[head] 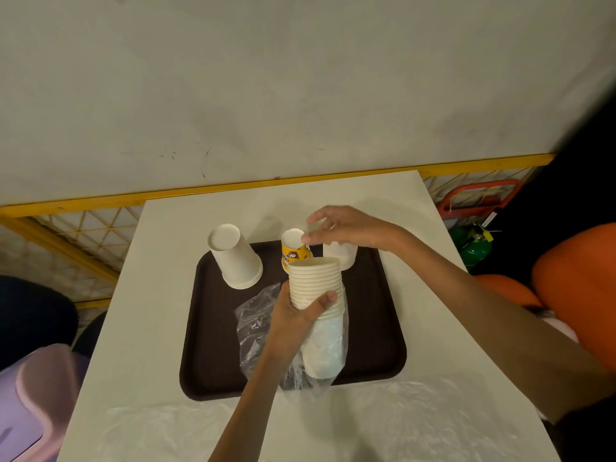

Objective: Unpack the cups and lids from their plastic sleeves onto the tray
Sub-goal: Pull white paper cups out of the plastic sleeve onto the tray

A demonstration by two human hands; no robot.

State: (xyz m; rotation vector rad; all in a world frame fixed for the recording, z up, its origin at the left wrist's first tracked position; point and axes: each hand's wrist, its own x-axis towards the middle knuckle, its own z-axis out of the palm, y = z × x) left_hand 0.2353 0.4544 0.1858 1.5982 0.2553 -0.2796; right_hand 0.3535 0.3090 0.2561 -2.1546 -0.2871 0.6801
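One dark brown rectangular plastic tray (213, 361) was set on a white table (133, 328). Three single cups were stood upside down on it: one tall white paper cup (236, 258), one small yellow printed cup (293, 251) and one white cup (343, 258) half hidden under the right hand (346, 231). That hand was arched over it, fingers curved — whether it was gripped could not be told. One nested stack of white paper cups (315, 281) was gripped by the left hand (296, 318) above the tray — lower end inside one crumpled clear plastic sleeve (256, 315).
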